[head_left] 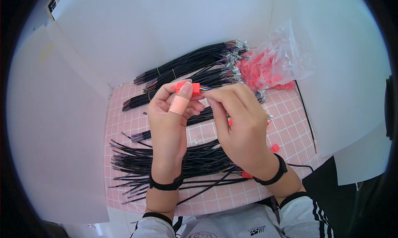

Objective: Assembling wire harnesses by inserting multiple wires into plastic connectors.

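Plug and wires meeting above a pink table

From where I am standing, the left hand is holding the red plug up over the table, its grip clamped on it, thumb pressing on the near face. A pale wrap is covering part of that thumb. The right hand is working just beside it, thumb and forefinger pinching together on the thin coloured wires at the plug's right end. How deep the wires are sitting, I cannot tell.

Doing this well, I am thinking, is calling for a firm left thumb, so the plug is not twisting, and a light pinch close to the plug, so the wires are running straight rather than kinking or crossing.

Below, a loose pile of black cables is lying beneath the forearms; tied bundles are resting farther back, and a clear bag of red pieces is slumping beside them, out of the hands' way.
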The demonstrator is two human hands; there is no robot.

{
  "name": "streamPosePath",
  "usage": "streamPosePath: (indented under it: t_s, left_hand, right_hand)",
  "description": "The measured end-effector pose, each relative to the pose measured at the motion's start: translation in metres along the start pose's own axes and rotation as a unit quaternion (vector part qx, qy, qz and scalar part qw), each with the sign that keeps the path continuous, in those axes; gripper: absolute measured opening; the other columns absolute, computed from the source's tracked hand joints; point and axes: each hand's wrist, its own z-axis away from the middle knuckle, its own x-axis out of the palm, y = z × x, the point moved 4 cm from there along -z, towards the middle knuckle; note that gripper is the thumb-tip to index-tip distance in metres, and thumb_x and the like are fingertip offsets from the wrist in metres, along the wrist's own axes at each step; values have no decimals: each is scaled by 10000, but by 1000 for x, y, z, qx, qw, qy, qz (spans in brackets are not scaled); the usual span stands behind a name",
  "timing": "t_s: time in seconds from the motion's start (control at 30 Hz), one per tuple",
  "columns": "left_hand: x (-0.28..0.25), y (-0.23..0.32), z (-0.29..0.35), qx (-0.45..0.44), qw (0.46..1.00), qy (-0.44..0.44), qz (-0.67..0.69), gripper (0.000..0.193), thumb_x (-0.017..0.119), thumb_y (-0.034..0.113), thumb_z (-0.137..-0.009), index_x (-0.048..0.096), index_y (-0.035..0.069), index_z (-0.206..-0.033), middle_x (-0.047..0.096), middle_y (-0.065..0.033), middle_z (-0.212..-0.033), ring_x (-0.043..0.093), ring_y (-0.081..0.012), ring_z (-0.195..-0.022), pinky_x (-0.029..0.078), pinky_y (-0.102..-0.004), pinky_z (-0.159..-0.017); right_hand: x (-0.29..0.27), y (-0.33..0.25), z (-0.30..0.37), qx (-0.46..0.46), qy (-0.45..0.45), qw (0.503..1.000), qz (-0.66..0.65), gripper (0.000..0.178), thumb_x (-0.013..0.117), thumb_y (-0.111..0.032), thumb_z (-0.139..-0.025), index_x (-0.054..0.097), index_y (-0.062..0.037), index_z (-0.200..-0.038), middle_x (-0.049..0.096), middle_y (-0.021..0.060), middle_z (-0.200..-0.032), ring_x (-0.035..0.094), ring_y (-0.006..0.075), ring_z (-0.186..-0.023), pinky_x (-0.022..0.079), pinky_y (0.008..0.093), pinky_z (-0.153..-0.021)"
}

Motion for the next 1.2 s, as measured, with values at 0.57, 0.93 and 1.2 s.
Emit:
streamPosePath:
  t_s: [0.57, 0.93, 1.2]
  left_hand:
    - [9, -5, 4, 27, 999, 9, -32, 182, 561, 96, -811, 537, -42, -927, 618, -125, -792, 583, -122, -642, 458, -206, -588]
    - [9, -2, 6, 15, 1000, 5, -24, 163, 556, 80, -811, 545, -35, -926, 617, -129, -798, 600, -139, -679, 470, -210, -593]
    - [6, -2, 4, 7, 1000, -11, -27, 168, 566, 78, -805, 547, -35, -927, 616, -129, -802, 596, -136, -673, 468, -208, -602]
  right_hand:
    - [9, 24, 3, 129, 20, 986, -104, 63, 540, 28, -771, 565, -8, -816, 522, 69, -789, 520, 137, -654, 412, 233, -557]
    - [5, 25, -2, 127, 23, 980, -152, 61, 541, 14, -768, 545, -7, -824, 546, 89, -724, 532, 178, -589, 416, 250, -501]
    - [0, 22, -7, 112, -19, 983, -145, 41, 544, 5, -759, 532, -6, -797, 529, 86, -702, 513, 188, -564, 410, 262, -502]
